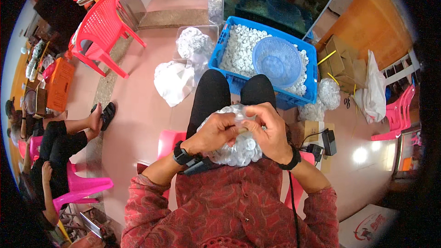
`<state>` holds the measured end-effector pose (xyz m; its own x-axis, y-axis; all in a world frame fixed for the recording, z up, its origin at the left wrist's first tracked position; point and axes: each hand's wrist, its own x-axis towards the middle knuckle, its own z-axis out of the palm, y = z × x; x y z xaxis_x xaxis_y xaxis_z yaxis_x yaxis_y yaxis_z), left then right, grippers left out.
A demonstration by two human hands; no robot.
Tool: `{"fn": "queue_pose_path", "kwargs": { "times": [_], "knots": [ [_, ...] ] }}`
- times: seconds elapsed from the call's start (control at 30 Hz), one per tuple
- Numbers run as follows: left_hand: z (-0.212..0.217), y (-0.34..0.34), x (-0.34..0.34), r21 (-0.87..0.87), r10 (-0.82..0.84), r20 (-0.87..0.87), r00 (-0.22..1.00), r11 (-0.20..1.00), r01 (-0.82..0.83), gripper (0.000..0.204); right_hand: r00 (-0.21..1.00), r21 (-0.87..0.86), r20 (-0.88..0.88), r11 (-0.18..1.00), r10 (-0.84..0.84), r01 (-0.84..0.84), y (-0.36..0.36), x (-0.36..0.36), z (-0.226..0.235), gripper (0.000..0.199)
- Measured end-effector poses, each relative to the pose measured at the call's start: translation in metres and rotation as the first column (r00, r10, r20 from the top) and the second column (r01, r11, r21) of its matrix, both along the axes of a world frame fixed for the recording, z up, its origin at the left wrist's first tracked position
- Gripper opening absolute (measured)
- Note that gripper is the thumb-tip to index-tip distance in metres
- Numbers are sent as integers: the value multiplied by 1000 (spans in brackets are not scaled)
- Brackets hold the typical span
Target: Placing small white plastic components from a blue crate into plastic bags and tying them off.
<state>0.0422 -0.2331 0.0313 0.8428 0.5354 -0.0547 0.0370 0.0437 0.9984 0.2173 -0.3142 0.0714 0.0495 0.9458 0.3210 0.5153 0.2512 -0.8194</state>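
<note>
Clear bag of white caps [239, 149] rests on lap, between both hands. Left hand [216, 133] grasps bag's upper left side, fingers curled onto plastic. Right hand [270, 131] pinches bag's top edge, thumb meeting left fingertips. Beyond knees: blue crate [229, 41] of white caps, round blue basket [277, 61] lying inside, toward right wall.

We have one head-worn fisheye view, looking steeply down, close over our lap [229, 96] and the floor [138, 110] ahead.
</note>
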Motion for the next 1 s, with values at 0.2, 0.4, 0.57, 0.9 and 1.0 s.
{"fn": "queue_pose_path", "kwargs": {
  "times": [0.2, 0.4, 0.57, 0.9, 1.0],
  "knots": [
    [0, -4, 1, -106, 78, 48, 996, 992, -73, 15, 898, -414, -439, 893, -24, -178, -18, 3, -14, 35],
    [6, -5, -4, -73, 52, 71, 996, 996, -47, 16, 848, -446, -528, 863, -40, -237, -16, -1, -16, 26],
    [6, -3, -9, -43, 14, 56, 998, 999, -12, 16, 873, -500, -486, 829, -31, -249, -14, -3, -21, 12],
    [16, -9, -13, -41, 117, 154, 981, 993, -112, 24, 863, -529, -502, 811, -62, -249, -21, -4, -27, 11],
    [27, -13, -15, 91, 157, 156, 975, 981, -173, 31, 864, -528, -489, 829, -120, -183, -18, -7, -24, 11]
  ]
}}
